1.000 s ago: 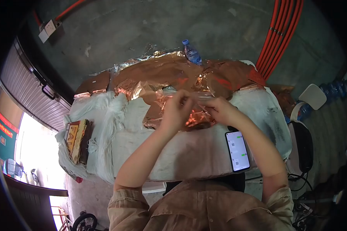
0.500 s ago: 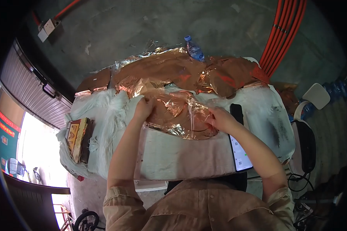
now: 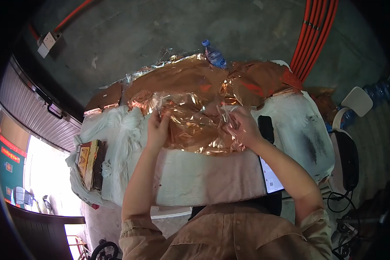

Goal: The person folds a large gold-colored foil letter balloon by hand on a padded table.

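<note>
A crinkled copper-coloured foil sheet (image 3: 195, 136) with shiny folds lies in front of me on the white-covered table (image 3: 208, 177). My left hand (image 3: 159, 128) is at its left edge, thumb and fingers closed on the foil. At the right side, my right hand (image 3: 245, 126) has its fingers bent around a crumpled, shiny edge of the same sheet. Clear, glossy film shows near the fingertips, and some of the fingertips are hard to make out. Behind both hands a larger pile of copper foil (image 3: 173, 80) spreads across the table's far side.
A blue-capped plastic bottle (image 3: 214, 55) leans at the back. Right of my hand are a dark object (image 3: 265, 128) and a lit phone (image 3: 271, 175), partly behind my forearm. A worn box (image 3: 89, 164) and white wrapping (image 3: 128, 130) are at left; a chair (image 3: 344, 160) stands right.
My right hand has moved up and slightly left, lifting and bunching the right part of the foil. My left hand has shifted slightly left and down. The foil looks more crumpled.
</note>
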Motion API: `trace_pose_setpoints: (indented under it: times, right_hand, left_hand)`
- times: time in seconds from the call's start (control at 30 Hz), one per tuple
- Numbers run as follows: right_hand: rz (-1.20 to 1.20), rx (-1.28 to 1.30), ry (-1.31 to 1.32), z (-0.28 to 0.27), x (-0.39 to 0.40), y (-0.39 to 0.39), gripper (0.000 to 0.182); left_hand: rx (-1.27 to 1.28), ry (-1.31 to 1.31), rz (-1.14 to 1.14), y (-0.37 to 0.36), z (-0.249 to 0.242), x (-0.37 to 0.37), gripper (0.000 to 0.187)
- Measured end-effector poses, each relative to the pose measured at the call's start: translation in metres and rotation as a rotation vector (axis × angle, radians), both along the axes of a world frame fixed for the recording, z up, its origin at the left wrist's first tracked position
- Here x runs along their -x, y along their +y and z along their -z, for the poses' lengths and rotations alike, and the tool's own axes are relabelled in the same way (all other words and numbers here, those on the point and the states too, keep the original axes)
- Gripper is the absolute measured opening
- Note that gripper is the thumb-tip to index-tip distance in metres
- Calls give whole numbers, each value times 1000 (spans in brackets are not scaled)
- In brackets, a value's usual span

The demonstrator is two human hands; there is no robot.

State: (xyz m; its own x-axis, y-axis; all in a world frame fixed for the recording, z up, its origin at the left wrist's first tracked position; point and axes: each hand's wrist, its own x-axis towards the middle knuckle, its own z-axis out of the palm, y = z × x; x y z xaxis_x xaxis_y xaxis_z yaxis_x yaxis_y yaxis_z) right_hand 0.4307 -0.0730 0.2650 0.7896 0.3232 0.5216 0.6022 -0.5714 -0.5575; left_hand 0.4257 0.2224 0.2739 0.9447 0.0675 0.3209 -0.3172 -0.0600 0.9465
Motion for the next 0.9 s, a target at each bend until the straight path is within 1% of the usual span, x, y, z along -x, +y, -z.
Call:
trace_pose_setpoints:
  times: [0.03, 0.07, 0.2, 0.23, 0.3, 0.33, 0.37, 0.43, 0.47, 0.5, 0.57, 0.6, 0.63, 0.7, 0.73, 0.77, 0.8, 0.83, 0.87, 0.9]
  right_hand:
    - [2, -2, 3, 1, -1, -1, 35]
    - [-28, -29, -15, 3, -3, -1, 38]
    - [-154, -136, -94, 8, -16, 0, 50]
    - [-155, -138, -99, 10, -17, 1, 50]
    - [-320, -366, 351, 11, -16, 1, 50]
    - [-209, -171, 211, -16, -4, 4, 49]
    - [-212, -171, 201, -26, -5, 3, 49]
    - [-367, -138, 560, -36, -11, -1, 56]
    - [-425, -129, 731, -38, -16, -5, 60]
    - [-434, -126, 721, -43, -16, -5, 60]
    - [-463, -165, 798, -50, -11, -2, 65]
    - [-427, -177, 790, -49, -11, 1, 63]
    - [-391, -191, 782, -47, -11, 4, 62]
    - [-474, -208, 579, -39, -19, -1, 56]
    - [-351, -224, 545, -24, -28, 4, 49]
    - [-359, -221, 548, -15, -34, -3, 49]
    - [-379, -63, 464, -31, -31, -3, 44]
    - [-343, -29, 462, -30, -32, -4, 35]
    - [-308, 6, 462, -29, -34, -5, 28]
    - [-334, -149, 492, -47, -15, -1, 23]
  left_hand:
    - [83, -48, 27, 1, -6, 3, 33]
    - [107, -100, 45, 3, -8, 4, 35]
    - [169, -66, 114, 12, -21, 6, 35]
    - [168, -70, 114, 13, -20, 5, 35]
    - [286, -79, 75, 12, -20, 3, 36]
    - [343, -85, 102, 10, -20, 2, 37]
    - [341, -95, 102, 9, -19, 1, 37]
    - [372, -71, 102, 7, -21, 3, 36]
    - [426, -46, 111, 4, -22, 4, 36]
    - [424, -58, 105, 3, -23, 4, 36]
    - [471, -24, 80, 2, -22, 3, 31]
    - [492, -23, 34, 1, -22, 2, 24]
    - [485, -26, 25, 3, -24, 1, 24]
    - [474, 8, -58, 8, -27, -1, 18]
    - [462, -10, -66, 13, -28, -1, 16]
    - [463, -11, -76, 20, -28, -1, 16]
    - [374, 3, -157, 27, -29, -2, 18]
    - [283, 18, -237, 33, -29, -4, 19]
    - [392, -36, -236, 36, -29, -6, 20]
    - [391, -40, -246, 44, -32, -3, 20]
